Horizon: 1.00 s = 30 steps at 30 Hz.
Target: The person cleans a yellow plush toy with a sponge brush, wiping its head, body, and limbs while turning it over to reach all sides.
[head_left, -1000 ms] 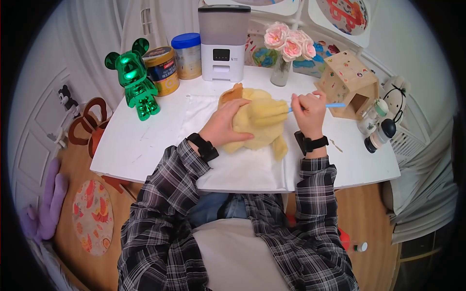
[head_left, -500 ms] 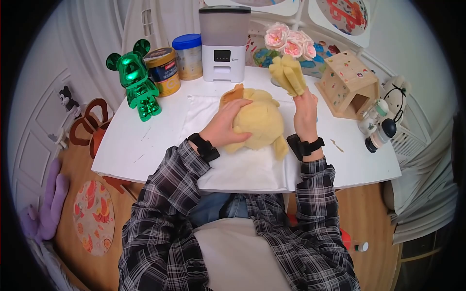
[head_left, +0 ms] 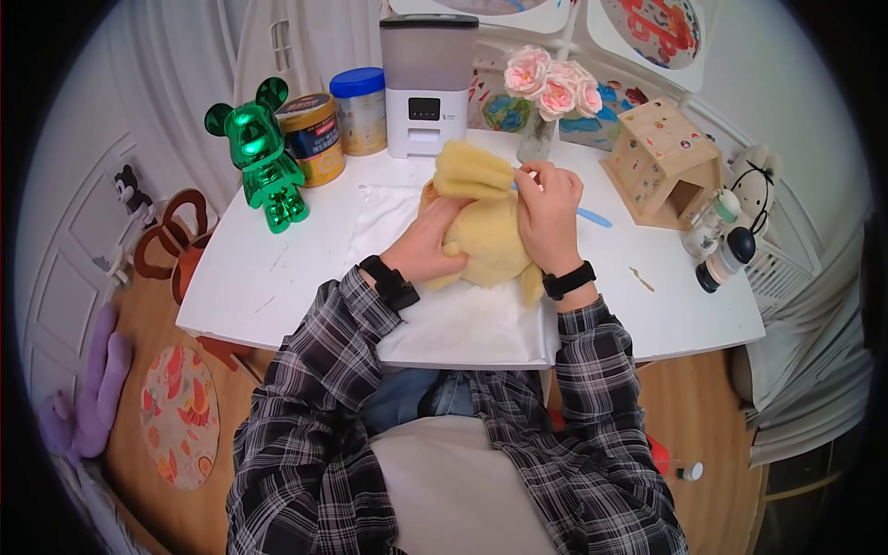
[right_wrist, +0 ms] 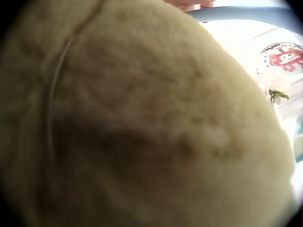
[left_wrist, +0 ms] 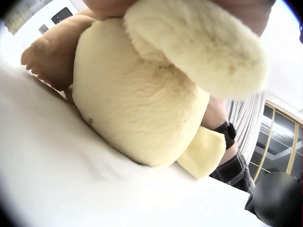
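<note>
A pale yellow plush toy [head_left: 490, 240] with an orange-tan part lies on a white cloth [head_left: 453, 333] on the table. My left hand [head_left: 425, 242] grips its left side, thumb and fingers spread round the body. In my right hand [head_left: 550, 213] is the handle of a fluffy yellow duster [head_left: 472, 171]. The duster's blue handle [head_left: 594, 217] sticks out to the right beyond the hand. Its yellow head overlaps the top of the toy in the head view. The left wrist view shows the toy's furry body [left_wrist: 132, 94] close up and its tan, toed part [left_wrist: 54, 52].
Along the back stand a shiny green bear figure [head_left: 262, 153], two tins, a pet feeder [head_left: 425, 120] and a vase of pink roses [head_left: 541, 134]. To the right are a wooden house [head_left: 661, 162] and two bottles. The table's front edge [head_left: 462, 366] runs near my body.
The duster went from the toy's upper right side to being raised upright at the right, then came back left over the toy's top. My left hand stays on the toy.
</note>
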Motion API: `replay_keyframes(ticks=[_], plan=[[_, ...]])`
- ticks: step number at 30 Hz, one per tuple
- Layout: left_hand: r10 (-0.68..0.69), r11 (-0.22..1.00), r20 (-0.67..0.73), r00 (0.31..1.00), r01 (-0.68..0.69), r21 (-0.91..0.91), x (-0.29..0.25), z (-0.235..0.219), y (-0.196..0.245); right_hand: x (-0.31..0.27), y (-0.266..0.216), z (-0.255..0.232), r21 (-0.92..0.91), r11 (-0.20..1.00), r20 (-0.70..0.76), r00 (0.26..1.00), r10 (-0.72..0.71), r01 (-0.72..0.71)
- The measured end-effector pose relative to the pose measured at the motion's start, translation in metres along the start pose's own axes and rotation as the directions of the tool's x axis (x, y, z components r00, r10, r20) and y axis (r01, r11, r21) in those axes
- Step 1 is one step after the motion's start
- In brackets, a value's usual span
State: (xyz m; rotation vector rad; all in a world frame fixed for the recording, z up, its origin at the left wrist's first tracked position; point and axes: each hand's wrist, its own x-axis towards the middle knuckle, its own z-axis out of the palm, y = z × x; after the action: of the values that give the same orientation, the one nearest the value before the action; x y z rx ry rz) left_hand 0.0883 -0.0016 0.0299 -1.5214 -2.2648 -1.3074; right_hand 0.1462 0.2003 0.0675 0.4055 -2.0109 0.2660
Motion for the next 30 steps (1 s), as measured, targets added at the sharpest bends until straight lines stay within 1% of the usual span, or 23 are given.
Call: replay_keyframes(ticks=[1,3,4,5,8,10,11,13,16,17,19,20,23,26,29,30], plan=[[-0.026,1.0,0.025,0.999,0.026,-0.002,0.0,0.001,-0.002,0.0,-0.002,-0.001,-0.018,1.0,0.027,1.0,-0.008,0.008],[-0.05,0.99,0.036,0.998,0.054,-0.134,0.0,0.003,-0.002,-0.001,-0.002,-0.007,-0.067,0.998,0.055,0.998,-0.012,0.015],[-0.05,0.964,0.022,0.999,0.054,-0.262,0.0,0.005,0.0,-0.002,0.0,-0.01,-0.092,0.996,0.069,0.998,-0.013,0.019],[-0.052,0.921,0.007,0.999,0.051,-0.387,-0.001,0.007,0.001,-0.002,0.001,-0.012,-0.106,0.994,0.048,0.998,-0.034,0.038],[0.008,0.993,-0.002,1.0,-0.009,-0.118,0.0,0.0,0.002,-0.003,0.005,-0.018,-0.145,0.983,-0.01,0.993,-0.114,0.111],[0.034,0.999,0.004,0.999,-0.034,-0.036,0.001,-0.002,0.002,-0.005,0.006,-0.024,-0.164,0.97,-0.039,0.982,-0.187,0.178],[0.047,0.999,0.007,0.999,-0.047,0.005,0.001,-0.002,0.002,-0.006,0.008,-0.026,-0.139,0.972,-0.042,0.98,-0.196,0.189],[0.053,0.999,-0.001,0.999,-0.053,-0.004,0.0,-0.002,0.001,-0.007,0.013,-0.027,-0.088,0.973,-0.049,0.975,-0.216,0.211],[0.062,0.998,-0.018,0.998,-0.062,0.004,0.0,-0.001,-0.001,-0.01,0.023,-0.024,0.029,0.992,-0.168,0.978,-0.12,0.126],[0.066,0.998,-0.024,0.998,-0.066,0.009,0.0,-0.001,-0.001,-0.009,0.022,-0.021,0.033,0.996,-0.186,0.98,-0.073,0.08],[0.061,0.995,-0.014,0.998,-0.062,-0.079,0.002,0.004,-0.005,-0.005,0.015,-0.011,0.043,0.999,-0.225,0.974,0.022,-0.012],[0.059,0.991,-0.007,0.998,-0.06,-0.121,0.003,0.005,-0.005,0.0,0.008,-0.007,-0.007,0.999,-0.221,0.975,0.03,-0.032],[0.011,0.99,-0.017,1.0,-0.014,-0.138,0.0,0.004,0.0,0.003,-0.001,-0.01,-0.111,0.989,-0.078,0.991,-0.109,0.1],[0.102,0.994,-0.036,0.994,-0.101,0.026,0.001,0.002,0.006,-0.002,0.002,-0.018,-0.135,0.977,-0.023,0.986,-0.167,0.162],[0.083,0.994,0.005,0.997,-0.083,0.068,0.001,-0.001,0.005,-0.005,0.016,-0.025,0.02,0.969,0.025,0.969,-0.246,0.245],[0.098,0.991,0.0,0.995,-0.098,0.091,0.0,-0.002,0.006,-0.006,0.02,-0.024,0.082,0.981,-0.033,0.984,-0.175,0.178]])
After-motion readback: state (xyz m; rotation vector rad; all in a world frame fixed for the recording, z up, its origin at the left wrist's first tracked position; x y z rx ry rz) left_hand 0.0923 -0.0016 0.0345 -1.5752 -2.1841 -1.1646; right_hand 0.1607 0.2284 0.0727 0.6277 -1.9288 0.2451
